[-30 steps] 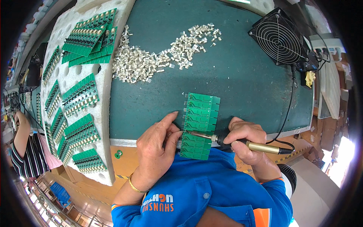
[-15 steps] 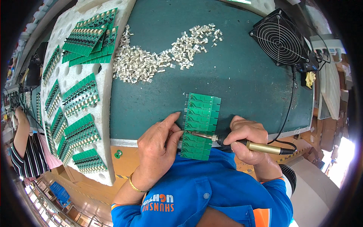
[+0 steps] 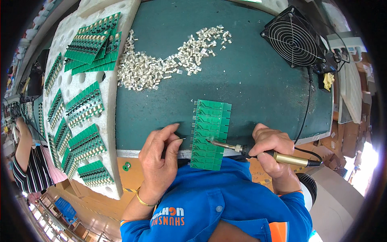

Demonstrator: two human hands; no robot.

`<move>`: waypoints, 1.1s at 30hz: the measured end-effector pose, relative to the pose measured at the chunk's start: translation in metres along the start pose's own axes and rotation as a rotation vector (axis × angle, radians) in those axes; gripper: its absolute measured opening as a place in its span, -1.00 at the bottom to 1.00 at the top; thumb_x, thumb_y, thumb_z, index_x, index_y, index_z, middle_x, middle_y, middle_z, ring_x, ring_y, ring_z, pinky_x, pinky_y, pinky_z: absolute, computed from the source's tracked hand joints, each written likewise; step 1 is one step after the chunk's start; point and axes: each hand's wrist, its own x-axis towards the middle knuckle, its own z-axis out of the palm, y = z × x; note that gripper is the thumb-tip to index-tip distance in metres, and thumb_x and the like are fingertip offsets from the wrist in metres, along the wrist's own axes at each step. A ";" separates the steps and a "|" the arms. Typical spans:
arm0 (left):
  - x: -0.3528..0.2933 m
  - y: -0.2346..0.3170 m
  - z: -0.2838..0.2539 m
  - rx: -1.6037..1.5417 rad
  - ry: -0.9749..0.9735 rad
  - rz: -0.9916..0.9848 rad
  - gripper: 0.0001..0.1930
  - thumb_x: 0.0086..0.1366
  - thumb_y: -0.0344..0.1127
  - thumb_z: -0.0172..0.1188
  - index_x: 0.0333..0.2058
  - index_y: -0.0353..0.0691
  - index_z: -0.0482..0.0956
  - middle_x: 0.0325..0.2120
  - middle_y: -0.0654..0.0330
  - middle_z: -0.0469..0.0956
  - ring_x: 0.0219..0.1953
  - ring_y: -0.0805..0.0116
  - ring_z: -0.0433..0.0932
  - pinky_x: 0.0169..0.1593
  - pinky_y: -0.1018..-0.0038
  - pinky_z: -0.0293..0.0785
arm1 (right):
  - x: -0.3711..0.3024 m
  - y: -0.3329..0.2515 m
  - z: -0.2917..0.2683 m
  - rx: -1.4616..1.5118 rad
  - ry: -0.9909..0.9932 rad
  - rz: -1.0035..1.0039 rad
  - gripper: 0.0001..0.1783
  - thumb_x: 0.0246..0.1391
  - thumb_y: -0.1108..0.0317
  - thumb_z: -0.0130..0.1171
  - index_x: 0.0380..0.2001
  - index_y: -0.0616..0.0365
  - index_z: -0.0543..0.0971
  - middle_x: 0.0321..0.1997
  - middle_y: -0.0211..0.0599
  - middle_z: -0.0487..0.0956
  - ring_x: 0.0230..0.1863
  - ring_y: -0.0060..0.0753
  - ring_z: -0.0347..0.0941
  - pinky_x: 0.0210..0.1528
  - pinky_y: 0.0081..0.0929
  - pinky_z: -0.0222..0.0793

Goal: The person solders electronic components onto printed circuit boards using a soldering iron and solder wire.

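My right hand (image 3: 274, 150) grips a soldering iron (image 3: 290, 159) with a dark and gold handle. The iron's tip rests on or just over a green circuit board (image 3: 211, 121), smoking faintly. That board lies over the table's front edge, its row of pins along the left side. Left of the board, my left hand (image 3: 159, 155) is closed in a pinch on a thin solder wire (image 3: 183, 138), its end poking out toward the pins without touching them.
White connectors (image 3: 141, 70) lie heaped at the back left. Several filled boards (image 3: 86, 141) stand in white foam (image 3: 115, 161) on the left. A black fan (image 3: 294, 38) is at the back right. The iron's cord (image 3: 308, 151) trails right. Another person's arm (image 3: 23, 135) shows far left.
My left hand has drawn back left, taking the solder wire off the board. The iron has shifted slightly right, its tip now farther from the pins.
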 end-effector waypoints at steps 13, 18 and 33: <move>-0.018 -0.002 -0.002 -0.080 0.063 -0.138 -0.83 0.28 -0.42 0.19 -0.38 -0.26 0.34 -0.57 0.32 0.31 -0.55 0.59 0.23 -0.49 0.62 0.20 | -0.011 0.011 0.010 -0.178 -0.031 -0.131 -0.59 0.08 0.04 0.22 -0.19 0.16 0.57 -0.53 -0.32 0.43 -0.60 -0.34 0.31 -0.58 -0.42 0.20; -0.030 0.005 -0.010 -0.037 -0.092 -0.194 -0.79 0.15 -0.37 0.35 -0.43 -0.22 0.45 -0.80 0.37 0.18 -0.71 0.57 0.15 -0.61 0.55 0.15 | -0.013 0.013 0.023 -0.394 -0.060 -0.237 -0.65 -0.05 0.21 0.35 -0.18 0.04 0.56 -0.50 -0.29 0.41 -0.57 -0.30 0.34 -0.56 -0.41 0.26; -0.062 -0.012 -0.005 -0.303 -0.356 -0.436 -0.66 0.39 -0.15 0.08 -0.34 -0.36 0.60 -0.69 0.26 0.38 -0.60 0.56 0.32 -0.51 0.52 0.31 | -0.028 0.028 0.036 -0.455 -0.053 -0.415 -0.63 0.09 0.30 0.23 -0.05 0.07 0.41 -0.57 -0.32 0.44 -0.63 -0.30 0.34 -0.56 -0.35 0.27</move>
